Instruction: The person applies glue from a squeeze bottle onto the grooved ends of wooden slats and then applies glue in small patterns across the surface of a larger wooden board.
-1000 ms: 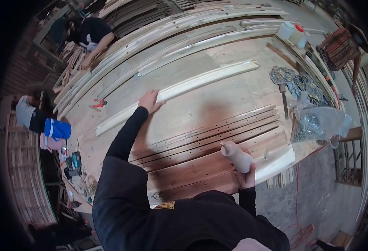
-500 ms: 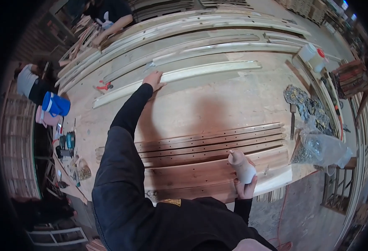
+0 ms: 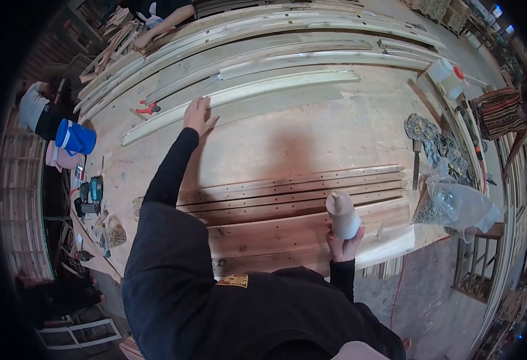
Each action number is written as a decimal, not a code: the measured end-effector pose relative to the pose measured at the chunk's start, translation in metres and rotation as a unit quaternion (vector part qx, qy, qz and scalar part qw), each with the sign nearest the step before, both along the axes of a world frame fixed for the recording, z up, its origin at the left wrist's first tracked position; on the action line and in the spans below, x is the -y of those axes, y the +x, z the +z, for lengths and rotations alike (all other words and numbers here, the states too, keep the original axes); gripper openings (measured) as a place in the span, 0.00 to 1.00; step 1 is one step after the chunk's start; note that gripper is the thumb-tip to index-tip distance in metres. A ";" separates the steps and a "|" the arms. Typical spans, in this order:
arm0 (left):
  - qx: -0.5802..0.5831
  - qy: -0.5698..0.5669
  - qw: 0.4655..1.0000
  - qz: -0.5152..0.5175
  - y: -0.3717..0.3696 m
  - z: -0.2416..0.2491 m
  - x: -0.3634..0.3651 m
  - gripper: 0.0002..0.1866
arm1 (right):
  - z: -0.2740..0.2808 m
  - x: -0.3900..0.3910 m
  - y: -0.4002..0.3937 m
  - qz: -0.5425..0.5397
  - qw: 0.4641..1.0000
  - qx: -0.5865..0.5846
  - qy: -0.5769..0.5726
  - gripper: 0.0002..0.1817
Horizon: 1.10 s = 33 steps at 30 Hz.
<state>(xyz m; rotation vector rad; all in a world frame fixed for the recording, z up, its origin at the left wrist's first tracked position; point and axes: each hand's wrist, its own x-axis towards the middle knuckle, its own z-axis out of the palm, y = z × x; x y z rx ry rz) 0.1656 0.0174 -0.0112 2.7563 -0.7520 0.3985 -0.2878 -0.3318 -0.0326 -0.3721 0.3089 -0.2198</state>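
- Change since the earlier frames: the left hand has slid the long pale slat away from the body, up the worktop. The slat now lies closer to the stacked long strips at the far edge; its near end points toward the red clamp.
- Judged meaning: the pale slat is being cleared off or parked beside the far stack, which opens a bare band of worktop between it and the drilled slats.
- Left grip: hand flat, fingers spread and loose, pressing on the slat's near edge rather than wrapped round it. A push contact, not a closed hold.
- Right hand: position roughly unchanged, low at the near edge of the worktop. Grip closed round the lower body of a tan bottle, held upright, nozzle up, clear of the wood.
- Bottle hovers over the near boards, just beside the drilled slats; no contact visible.
- Nearby: clear bag of small hardware to the right, white jugs far right, blue container and drill to the left.
- Another person's arm works at the far stack; well apart.
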 end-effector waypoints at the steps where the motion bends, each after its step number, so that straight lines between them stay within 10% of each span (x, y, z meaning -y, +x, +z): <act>1: 0.015 -0.013 0.999 0.026 -0.015 -0.003 -0.007 0.39 | 0.004 -0.001 0.001 0.006 1.000 0.004 0.002 0.46; 15: -0.072 0.037 0.935 0.345 -0.356 -0.026 -0.131 0.37 | 0.014 -0.024 -0.035 0.054 0.986 0.103 0.120 0.49; 27: 0.038 -0.054 0.945 0.319 -0.381 -0.032 -0.124 0.31 | 0.012 -0.082 -0.048 0.134 0.981 0.094 0.102 0.48; 33: 0.002 -0.038 0.945 0.326 -0.398 -0.014 -0.122 0.32 | 0.037 -0.100 -0.044 0.152 0.938 0.155 0.271 0.42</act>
